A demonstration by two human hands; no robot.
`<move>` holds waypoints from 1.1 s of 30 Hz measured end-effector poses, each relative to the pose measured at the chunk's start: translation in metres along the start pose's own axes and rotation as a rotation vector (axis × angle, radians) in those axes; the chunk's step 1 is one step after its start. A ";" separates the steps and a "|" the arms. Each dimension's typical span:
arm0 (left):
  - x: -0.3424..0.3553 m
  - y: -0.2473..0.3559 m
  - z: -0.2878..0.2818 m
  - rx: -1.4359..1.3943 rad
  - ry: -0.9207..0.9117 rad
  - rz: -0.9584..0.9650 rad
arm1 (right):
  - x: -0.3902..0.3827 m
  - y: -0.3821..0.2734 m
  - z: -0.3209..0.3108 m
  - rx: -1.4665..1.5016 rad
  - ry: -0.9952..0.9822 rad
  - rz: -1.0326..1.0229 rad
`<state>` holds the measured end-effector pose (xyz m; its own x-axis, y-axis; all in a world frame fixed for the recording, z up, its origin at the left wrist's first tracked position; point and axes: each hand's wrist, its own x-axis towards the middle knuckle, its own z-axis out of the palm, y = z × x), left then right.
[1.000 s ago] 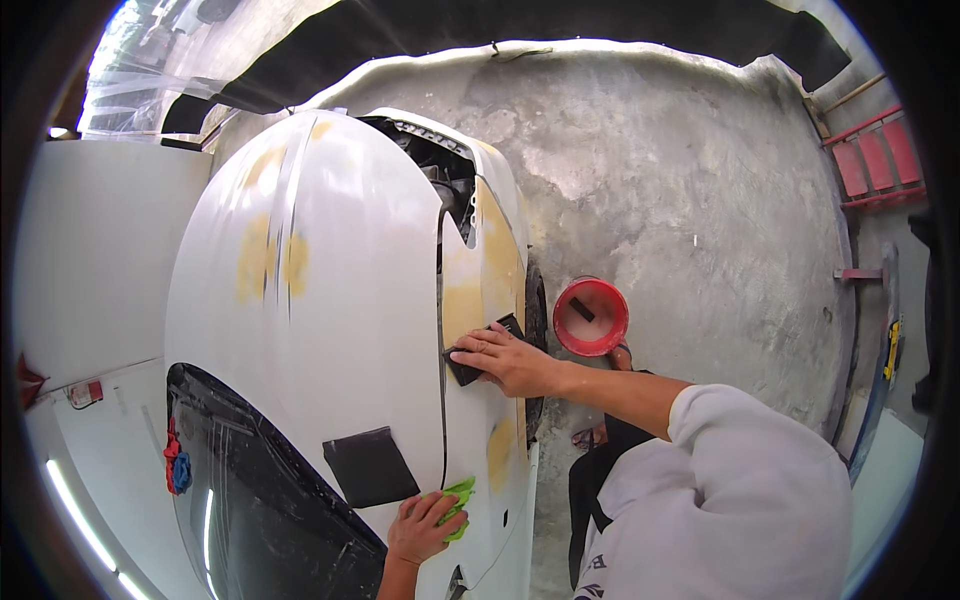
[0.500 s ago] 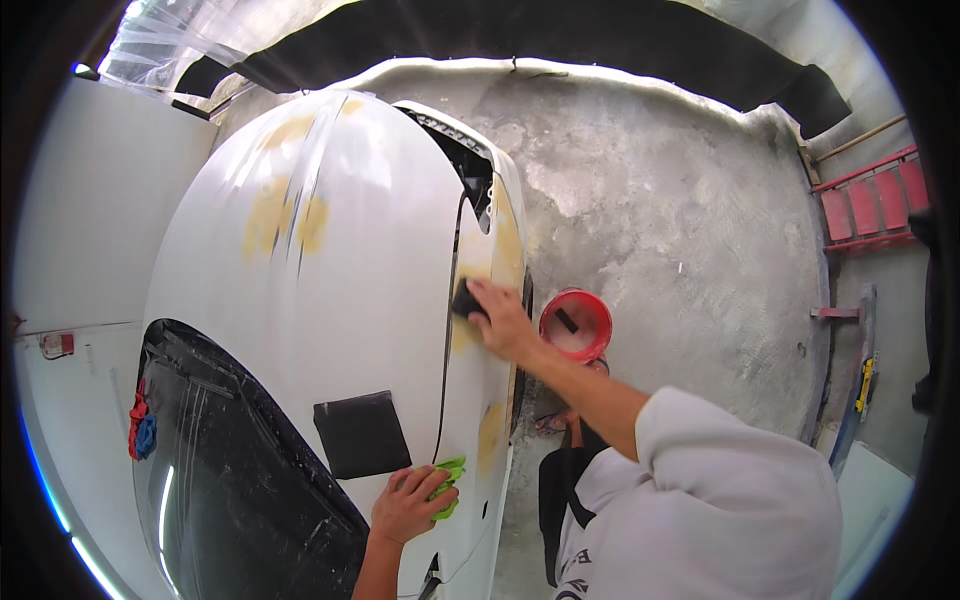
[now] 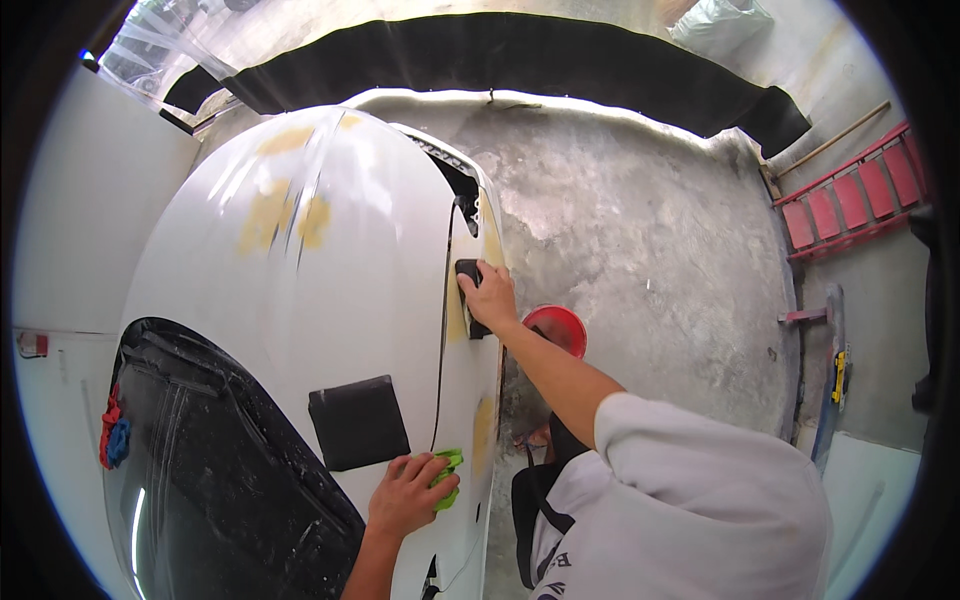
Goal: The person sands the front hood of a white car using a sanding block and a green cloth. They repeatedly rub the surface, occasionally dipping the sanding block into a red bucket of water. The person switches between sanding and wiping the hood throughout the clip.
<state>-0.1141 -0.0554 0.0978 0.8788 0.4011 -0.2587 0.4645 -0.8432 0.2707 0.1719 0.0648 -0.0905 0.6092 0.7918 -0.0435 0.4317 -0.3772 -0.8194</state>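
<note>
My right hand (image 3: 490,302) is closed on a black sanding block (image 3: 467,269), which rests against the front fender beside the hood seam. Under and around the block, the fender carries yellowish filler patches (image 3: 456,315). My left hand (image 3: 404,497) has its fingers curled round a bright green cloth (image 3: 449,486) on the car's white surface, near the rear end of the hood (image 3: 375,290). Just ahead of that hand, a black square sheet (image 3: 358,422) lies flat on the hood. More filler patches (image 3: 266,220) mark the hood's far part.
A red bucket (image 3: 571,324) stands on the concrete floor right of the car, partly behind my right forearm. Red and blue cloths (image 3: 112,430) lie by the dark windshield (image 3: 230,480). A red ladder-like frame (image 3: 850,203) leans at the right wall. Black sheeting (image 3: 500,60) spans the far side.
The sanding block has turned and now lies lengthwise along the fender under my right hand. My left hand stays on the green cloth. The whole view has shifted slightly.
</note>
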 end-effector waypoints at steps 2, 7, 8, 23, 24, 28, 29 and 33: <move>-0.001 -0.001 -0.001 0.006 -0.002 0.007 | -0.012 0.001 0.003 -0.007 -0.055 0.041; -0.003 0.002 -0.002 -0.002 -0.004 0.002 | 0.000 0.001 0.006 0.080 0.027 -0.024; -0.003 0.003 -0.002 -0.014 0.006 0.007 | 0.004 0.001 0.006 0.014 0.013 0.001; 0.001 0.000 -0.002 -0.012 0.002 0.008 | 0.006 0.001 0.003 0.072 0.001 -0.001; 0.000 0.000 -0.001 -0.019 -0.007 -0.003 | 0.008 -0.001 0.001 0.020 -0.007 0.044; 0.001 -0.001 0.001 -0.010 -0.006 0.002 | -0.005 -0.005 -0.002 -0.073 -0.134 0.043; 0.002 0.000 0.002 0.015 0.017 0.007 | -0.003 -0.006 -0.002 -0.006 -0.091 0.038; 0.003 0.000 0.004 0.045 -0.003 0.010 | 0.006 -0.009 -0.003 0.077 -0.038 0.072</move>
<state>-0.1116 -0.0554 0.0934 0.8831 0.3912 -0.2589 0.4500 -0.8624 0.2318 0.1737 0.0716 -0.0819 0.6104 0.7823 -0.1240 0.3344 -0.3965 -0.8550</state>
